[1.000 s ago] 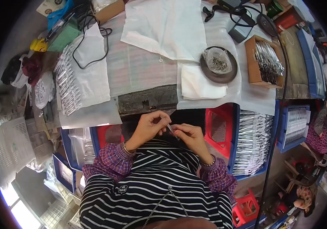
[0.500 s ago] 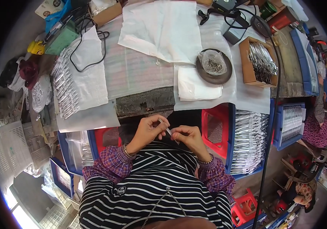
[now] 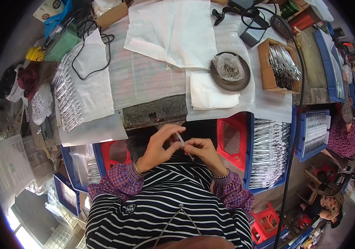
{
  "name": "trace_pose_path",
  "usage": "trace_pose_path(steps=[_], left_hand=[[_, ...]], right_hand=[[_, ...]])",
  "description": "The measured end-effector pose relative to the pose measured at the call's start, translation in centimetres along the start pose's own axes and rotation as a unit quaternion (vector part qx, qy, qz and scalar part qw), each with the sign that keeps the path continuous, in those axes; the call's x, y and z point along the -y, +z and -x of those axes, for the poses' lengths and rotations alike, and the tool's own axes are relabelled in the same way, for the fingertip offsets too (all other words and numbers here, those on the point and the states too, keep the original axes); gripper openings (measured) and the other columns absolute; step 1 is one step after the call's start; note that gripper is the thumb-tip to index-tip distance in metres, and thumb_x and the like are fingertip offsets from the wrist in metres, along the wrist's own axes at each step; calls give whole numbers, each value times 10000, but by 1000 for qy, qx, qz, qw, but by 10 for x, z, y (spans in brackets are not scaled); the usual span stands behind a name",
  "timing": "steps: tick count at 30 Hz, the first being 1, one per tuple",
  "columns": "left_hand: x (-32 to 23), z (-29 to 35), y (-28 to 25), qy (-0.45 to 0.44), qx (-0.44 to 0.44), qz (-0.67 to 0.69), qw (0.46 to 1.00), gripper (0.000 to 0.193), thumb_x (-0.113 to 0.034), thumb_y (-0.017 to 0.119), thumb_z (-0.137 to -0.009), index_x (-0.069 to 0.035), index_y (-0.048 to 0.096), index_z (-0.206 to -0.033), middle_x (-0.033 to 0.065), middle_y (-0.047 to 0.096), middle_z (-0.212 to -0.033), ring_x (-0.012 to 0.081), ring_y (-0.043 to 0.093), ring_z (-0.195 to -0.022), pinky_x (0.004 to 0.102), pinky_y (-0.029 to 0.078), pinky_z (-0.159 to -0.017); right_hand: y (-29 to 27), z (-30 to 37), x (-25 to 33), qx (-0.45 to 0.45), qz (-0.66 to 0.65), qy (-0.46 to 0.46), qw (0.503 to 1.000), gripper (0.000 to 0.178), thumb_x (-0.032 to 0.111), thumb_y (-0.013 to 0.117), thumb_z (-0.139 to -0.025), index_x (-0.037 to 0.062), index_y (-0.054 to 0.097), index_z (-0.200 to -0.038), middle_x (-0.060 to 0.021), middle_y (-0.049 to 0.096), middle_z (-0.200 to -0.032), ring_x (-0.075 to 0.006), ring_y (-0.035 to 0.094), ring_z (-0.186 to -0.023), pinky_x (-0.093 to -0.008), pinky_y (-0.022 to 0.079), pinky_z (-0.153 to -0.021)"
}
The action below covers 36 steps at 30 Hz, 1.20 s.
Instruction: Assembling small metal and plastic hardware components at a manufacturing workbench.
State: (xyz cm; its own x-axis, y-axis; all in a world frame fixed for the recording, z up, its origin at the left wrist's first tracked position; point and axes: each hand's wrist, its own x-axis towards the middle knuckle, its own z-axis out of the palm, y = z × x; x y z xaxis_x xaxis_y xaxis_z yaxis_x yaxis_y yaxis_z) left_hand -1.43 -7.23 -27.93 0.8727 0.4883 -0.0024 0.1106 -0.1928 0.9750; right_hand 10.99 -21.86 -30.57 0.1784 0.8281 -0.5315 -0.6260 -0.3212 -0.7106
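Note:
A slim, silvery-white stick-like piece (image 3: 181,139) is held over my lap, just off the table's front edge. Its exact kind is too small to make out. The thumb and fingers of my right hand (image 3: 203,152) pinch it near its lower half. My left hand (image 3: 159,146) is beside its upper end, thumb and fingers apart, the fingertips close to or touching the piece. To the right of my hands, a blue crate (image 3: 248,166) holds rows of similar slim silvery pieces (image 3: 269,153).
On the table are white sheets (image 3: 171,33), a dark round dish (image 3: 237,86) with a plastic bag of tiny metal parts (image 3: 229,68), and a cardboard box (image 3: 267,74) of silvery pieces. More pieces (image 3: 67,97) lie at left. A black cable (image 3: 292,145) hangs at right. Red stools (image 3: 232,141) flank me.
My left thumb and fingers have spread from their pinch around the piece's upper end. The right hand keeps its pinch. The whole view has shifted slightly.

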Motion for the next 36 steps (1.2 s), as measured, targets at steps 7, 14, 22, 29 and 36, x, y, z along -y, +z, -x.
trace_pose_path(steps=[7,14,22,29,36], left_hand=[[-4,4,1,264,81,-250,928,355,-78,641,-729,-169,664,-1071,106,555,-1174,291,551,-1001,365,495,-802],[-3,0,4,315,70,-245,914,277,-157,690,-697,-145,674,-974,99,564,-1146,276,556,-984,366,493,-798],[-10,-4,3,165,56,70,982,114,-2,625,-774,-39,622,-881,58,605,-946,205,593,-836,331,451,-788],[-6,-7,2,-231,50,348,907,232,-74,541,-923,-44,511,-1152,25,557,-826,37,437,-628,164,336,-542],[-1,-5,9,-208,58,375,902,275,-55,566,-909,-47,504,-1177,32,536,-868,41,449,-624,165,340,-516]], right_hand=[[-4,5,-8,-69,-99,19,992,197,184,639,-891,5,651,-972,-2,625,-779,-50,534,-644,-183,419,-570],[6,10,-2,-58,-122,19,991,196,192,635,-894,18,637,-986,9,602,-789,-51,532,-644,-179,426,-573],[12,14,9,-23,-19,-33,999,180,145,638,-888,23,645,-1020,27,604,-788,-43,531,-661,-172,427,-590],[8,8,15,-104,38,-127,986,164,101,629,-882,-15,640,-997,-4,588,-821,-59,535,-696,-183,420,-600],[7,-2,15,-154,82,-193,966,113,32,660,-839,-26,660,-936,0,580,-818,-44,534,-687,-173,412,-588]])
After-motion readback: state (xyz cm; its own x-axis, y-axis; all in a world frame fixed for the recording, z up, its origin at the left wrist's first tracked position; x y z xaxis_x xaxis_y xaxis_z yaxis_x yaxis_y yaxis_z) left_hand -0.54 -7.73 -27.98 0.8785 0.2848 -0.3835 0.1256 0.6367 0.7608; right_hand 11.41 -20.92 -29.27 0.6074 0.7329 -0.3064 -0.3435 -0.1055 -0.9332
